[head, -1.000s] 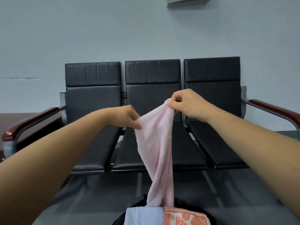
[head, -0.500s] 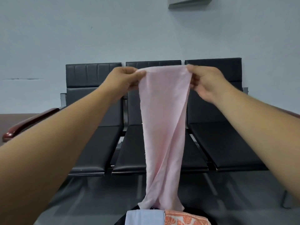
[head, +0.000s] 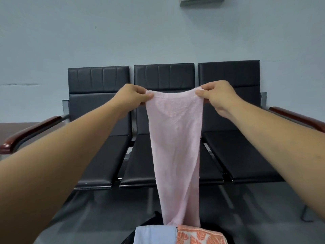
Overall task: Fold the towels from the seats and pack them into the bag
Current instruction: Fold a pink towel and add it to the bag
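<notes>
lowered, left hand [head: 134, 95], right hand [head: 219, 96] dangle towel [head: 175, 147] vertically.

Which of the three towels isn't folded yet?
The pink towel, hanging from the left hand and right hand; the blue towel and orange patterned towel lie folded below.

Arms outstretched, left hand [head: 134, 96] and right hand [head: 218, 96] pinch the towel [head: 175, 147].

Before the middle seat [head: 139, 159] of the bench [head: 98, 110]: towel [head: 175, 147], pinched at its top corners by left hand [head: 131, 96] and right hand [head: 218, 96]. Under its lower end, in the bag [head: 151, 219]: left folded towel [head: 154, 235] and right folded towel [head: 198, 235], side by side.
</notes>
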{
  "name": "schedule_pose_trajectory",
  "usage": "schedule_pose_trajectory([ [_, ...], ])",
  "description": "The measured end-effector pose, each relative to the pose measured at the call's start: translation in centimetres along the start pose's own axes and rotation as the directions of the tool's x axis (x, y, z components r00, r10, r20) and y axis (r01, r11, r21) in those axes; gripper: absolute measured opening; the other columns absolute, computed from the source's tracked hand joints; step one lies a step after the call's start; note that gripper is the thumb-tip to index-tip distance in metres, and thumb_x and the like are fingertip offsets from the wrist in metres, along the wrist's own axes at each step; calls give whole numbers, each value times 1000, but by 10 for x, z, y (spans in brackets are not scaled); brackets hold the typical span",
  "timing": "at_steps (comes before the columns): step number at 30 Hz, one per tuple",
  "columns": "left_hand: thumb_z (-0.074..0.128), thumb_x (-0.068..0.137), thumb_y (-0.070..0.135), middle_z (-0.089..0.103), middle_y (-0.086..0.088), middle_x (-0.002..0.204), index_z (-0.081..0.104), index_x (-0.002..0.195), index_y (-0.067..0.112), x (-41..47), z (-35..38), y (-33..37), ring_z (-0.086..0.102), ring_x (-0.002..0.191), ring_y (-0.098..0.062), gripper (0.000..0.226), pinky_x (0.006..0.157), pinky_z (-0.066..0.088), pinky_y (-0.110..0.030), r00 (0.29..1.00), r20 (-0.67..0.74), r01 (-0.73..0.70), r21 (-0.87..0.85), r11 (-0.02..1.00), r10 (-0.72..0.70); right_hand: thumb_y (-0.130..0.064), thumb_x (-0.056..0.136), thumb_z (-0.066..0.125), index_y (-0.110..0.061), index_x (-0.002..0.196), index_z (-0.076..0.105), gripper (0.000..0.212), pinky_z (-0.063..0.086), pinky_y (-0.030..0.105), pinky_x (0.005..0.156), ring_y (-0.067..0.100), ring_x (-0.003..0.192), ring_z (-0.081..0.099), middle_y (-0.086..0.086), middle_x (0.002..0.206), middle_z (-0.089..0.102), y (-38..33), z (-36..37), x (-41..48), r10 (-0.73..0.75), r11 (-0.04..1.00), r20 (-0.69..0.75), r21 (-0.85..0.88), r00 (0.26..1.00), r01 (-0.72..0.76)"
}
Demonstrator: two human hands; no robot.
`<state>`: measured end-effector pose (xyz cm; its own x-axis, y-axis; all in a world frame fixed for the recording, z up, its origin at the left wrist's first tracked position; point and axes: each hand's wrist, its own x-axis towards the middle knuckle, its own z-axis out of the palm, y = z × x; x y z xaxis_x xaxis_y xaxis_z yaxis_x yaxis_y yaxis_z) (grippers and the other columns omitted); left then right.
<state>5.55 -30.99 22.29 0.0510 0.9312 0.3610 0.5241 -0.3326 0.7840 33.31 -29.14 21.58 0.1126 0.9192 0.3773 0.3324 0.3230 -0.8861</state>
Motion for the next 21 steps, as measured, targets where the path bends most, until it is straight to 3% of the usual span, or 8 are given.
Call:
schedule_pose_trajectory([
  [2,67,97,31,76,-9,109,75,99,12,-1,2,-3,71,103,-22,20,99,57,-39,1000,1,8,-132,991,-8,-16,94,73,-10,114,74,22,53,41,104,21,110,68,4,114,73,0,2,-1,-12,1000,22,21,1000,12],
  [4,60,102,29,74,-12,109,69,102,9,-3,7,-2,72,106,-29,22,88,61,-38,1000,-6,10,-242,970,-12,-14,99,66,-6,113,72,17,58,39,97,25,107,71,9,111,74,-2,5,-7,-8,989,86,149,996,-5],
  [6,59,102,29,75,-11,103,68,103,7,-4,11,0,74,96,-27,24,80,62,-36,1000,-18,6,-217,976,-10,-14,101,63,-3,114,70,19,60,36,90,27,108,72,12,113,74,-4,7,-14,-20,962,233,271,972,-45],
  [11,68,97,23,75,-10,88,71,89,8,-8,23,10,74,82,-19,17,72,59,-30,995,64,-57,-188,981,70,-12,97,67,-10,101,70,5,59,38,83,25,95,72,10,103,74,-7,21,-26,-26,973,589,200,808,-115],
  [14,69,96,23,75,-13,93,73,93,6,-10,30,7,74,84,-18,18,77,60,-30,992,87,-69,-223,973,90,-12,95,70,-6,102,72,9,61,38,84,23,92,74,10,99,76,-8,32,-29,-26,993,537,113,843,-41],
  [17,68,97,27,75,-11,100,70,107,3,-12,38,-2,72,89,-20,26,82,58,-33,989,109,-47,-399,916,98,-9,96,68,0,107,72,14,62,36,81,23,91,75,13,99,77,-11,35,-26,-32,978,427,200,904,-60],
  [19,70,95,31,73,-9,108,64,118,2,-15,43,-14,70,97,-21,37,82,57,-34,968,215,-8,-502,865,134,-5,97,64,4,109,71,16,62,34,79,24,90,76,15,99,77,-11,34,-20,-34,938,349,335,937,-91],
  [21,74,91,32,73,-10,112,65,122,5,-21,54,-34,70,101,-20,43,84,56,-32,912,394,54,-390,919,113,-2,97,62,5,108,72,15,61,32,75,22,86,75,14,95,77,-9,30,-14,-28,885,276,453,961,-105],
])
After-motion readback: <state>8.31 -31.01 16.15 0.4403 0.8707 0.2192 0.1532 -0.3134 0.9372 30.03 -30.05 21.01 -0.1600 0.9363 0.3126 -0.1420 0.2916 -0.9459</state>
